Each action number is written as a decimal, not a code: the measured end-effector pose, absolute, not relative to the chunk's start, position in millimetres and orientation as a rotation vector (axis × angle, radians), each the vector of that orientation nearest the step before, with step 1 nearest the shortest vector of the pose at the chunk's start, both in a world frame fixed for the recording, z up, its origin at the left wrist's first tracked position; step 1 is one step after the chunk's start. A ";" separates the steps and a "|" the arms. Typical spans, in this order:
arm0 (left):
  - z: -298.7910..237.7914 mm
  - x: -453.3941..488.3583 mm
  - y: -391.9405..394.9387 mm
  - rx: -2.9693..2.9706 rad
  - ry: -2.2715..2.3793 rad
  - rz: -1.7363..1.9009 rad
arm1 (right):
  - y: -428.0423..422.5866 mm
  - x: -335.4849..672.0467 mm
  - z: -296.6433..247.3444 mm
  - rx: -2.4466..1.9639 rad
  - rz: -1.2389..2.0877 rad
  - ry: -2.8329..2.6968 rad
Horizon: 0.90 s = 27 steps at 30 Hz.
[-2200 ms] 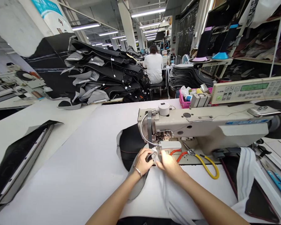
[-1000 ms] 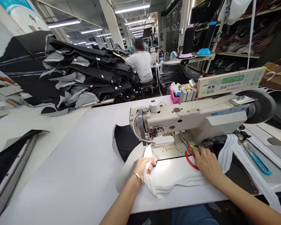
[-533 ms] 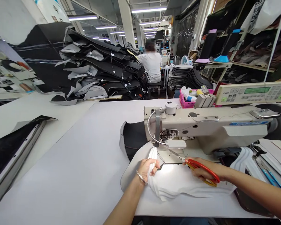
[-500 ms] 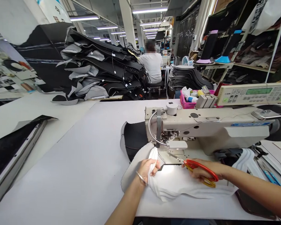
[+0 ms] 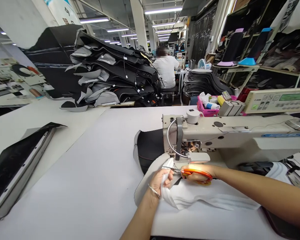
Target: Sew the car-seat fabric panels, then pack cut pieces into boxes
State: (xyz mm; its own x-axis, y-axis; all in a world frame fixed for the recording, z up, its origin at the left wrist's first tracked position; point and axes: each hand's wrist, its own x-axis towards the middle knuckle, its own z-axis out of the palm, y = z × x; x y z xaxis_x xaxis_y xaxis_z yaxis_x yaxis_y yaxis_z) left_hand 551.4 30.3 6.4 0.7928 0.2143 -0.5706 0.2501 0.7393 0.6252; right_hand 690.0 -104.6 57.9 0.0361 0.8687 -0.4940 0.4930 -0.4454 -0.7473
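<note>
My left hand (image 5: 162,181) is closed on a white fabric strip (image 5: 187,197), just in front of the needle area of the sewing machine (image 5: 215,131). The strip runs up toward the presser foot and trails off to the right across the table. In my right hand (image 5: 196,172) is a pair of scissors (image 5: 202,174) with red-orange handles, its blades lying across the strip right above my left fingers. A black and grey fabric piece (image 5: 150,148) lies under the machine head, its pale edge curving beneath my left wrist.
A tall stack of black and grey cut pieces (image 5: 115,71) stands at the back left. Behind the machine sits a pink basket (image 5: 207,111). Thread cones (image 5: 231,50) rise at the right. A person in a white shirt (image 5: 166,70) sits farther back. A dark panel (image 5: 17,166) lies at the left.
My right hand has moved left with the scissors, bringing the blades from beside the needle plate onto the white strip. My left hand still grips the strip. The view has shifted slightly.
</note>
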 end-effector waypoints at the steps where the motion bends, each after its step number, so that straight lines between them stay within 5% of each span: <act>1: 6.5 551.2 29.6 0.766 0.667 -0.020 | -107.1 688.8 56.5 -1.930 1.356 -1.398; 12: 1.9 550.6 32.7 0.787 0.597 0.003 | -98.3 698.5 54.7 -1.439 1.902 -1.029; 19: 2.6 543.5 32.7 0.907 0.569 -0.037 | -99.7 682.1 55.7 -1.777 1.324 -1.439; 27: 25.1 546.4 -31.3 1.328 0.256 -0.332 | -190.0 668.3 38.0 -2.379 0.508 -1.136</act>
State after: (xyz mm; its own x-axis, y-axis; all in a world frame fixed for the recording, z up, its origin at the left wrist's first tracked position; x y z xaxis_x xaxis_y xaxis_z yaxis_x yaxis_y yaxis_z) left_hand 546.4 -31.3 25.1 0.9253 -0.0909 -0.3681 0.3791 0.2054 0.9023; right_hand 668.3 -190.0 38.0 0.5922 0.7949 -0.1320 0.6281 -0.5580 -0.5424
